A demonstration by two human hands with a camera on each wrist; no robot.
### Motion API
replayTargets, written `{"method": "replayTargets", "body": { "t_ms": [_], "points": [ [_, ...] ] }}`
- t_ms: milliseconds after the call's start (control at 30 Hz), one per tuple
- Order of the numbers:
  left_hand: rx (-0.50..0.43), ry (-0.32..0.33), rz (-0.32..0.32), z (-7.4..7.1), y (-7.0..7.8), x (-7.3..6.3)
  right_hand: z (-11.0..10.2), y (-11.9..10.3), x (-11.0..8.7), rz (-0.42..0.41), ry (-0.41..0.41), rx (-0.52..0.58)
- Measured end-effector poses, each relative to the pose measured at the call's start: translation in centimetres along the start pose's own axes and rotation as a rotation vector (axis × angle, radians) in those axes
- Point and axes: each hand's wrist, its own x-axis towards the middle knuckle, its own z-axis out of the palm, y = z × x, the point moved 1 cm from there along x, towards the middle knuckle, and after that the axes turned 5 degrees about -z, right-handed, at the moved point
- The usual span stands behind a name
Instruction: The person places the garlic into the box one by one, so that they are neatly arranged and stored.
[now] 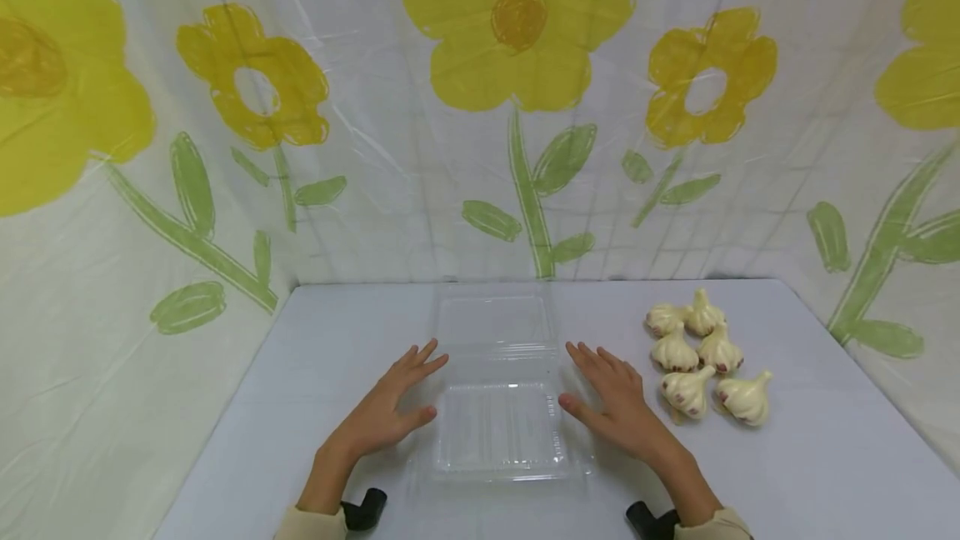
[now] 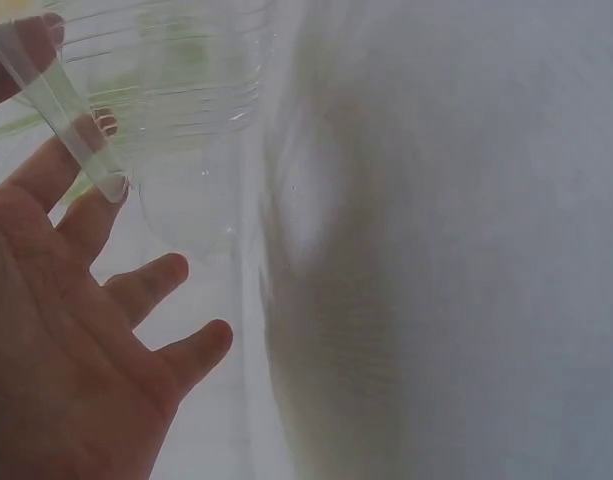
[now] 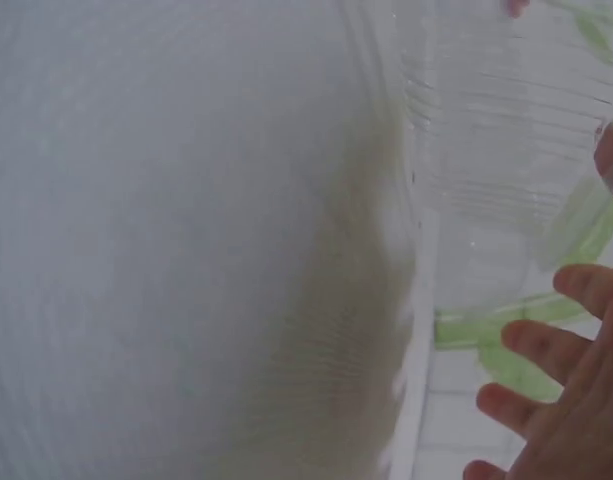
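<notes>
Beside the clear container [image 1: 497, 432] are left hand [image 1: 384, 413] and right hand [image 1: 621, 405] — both spread.

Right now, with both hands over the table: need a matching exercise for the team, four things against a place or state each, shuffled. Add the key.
Things
1. Clear plastic hinged container
2. Cream-coloured garlic bulbs
3. Bare right hand
4. White sheet printed with yellow flowers

Places or states
A. Hanging behind the white tabletop
B. Fingers spread, between the container and the bulbs
C. Lying open, nothing inside
D. Six, grouped on the tabletop's right side

Pairs: 1-C, 2-D, 3-B, 4-A
</notes>
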Motion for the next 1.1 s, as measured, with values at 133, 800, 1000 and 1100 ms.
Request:
{"method": "replayTargets", "body": {
  "t_ms": [133, 800, 1000, 1100],
  "points": [
    [-0.022, -0.011, 0.021, -0.03, -0.24, -0.17, 0.2, -0.08, -0.06, 0.0, 0.002, -0.008],
    [0.001, 0.041, -0.075, -0.38, -0.41, -0.65, 0.3, 0.34, -0.28, 0.104, -0.077, 0.111],
    [-0.034, 0.006, -0.06, -0.53, -0.54, -0.73, 0.24, 0.3, -0.28, 0.103, -0.071, 0.1],
    [-0.049, 0.004, -0.071, -0.6, -0.49, -0.68, 0.26, 0.39, -0.28, 0.101, -0.064, 0.092]
  ]
}}
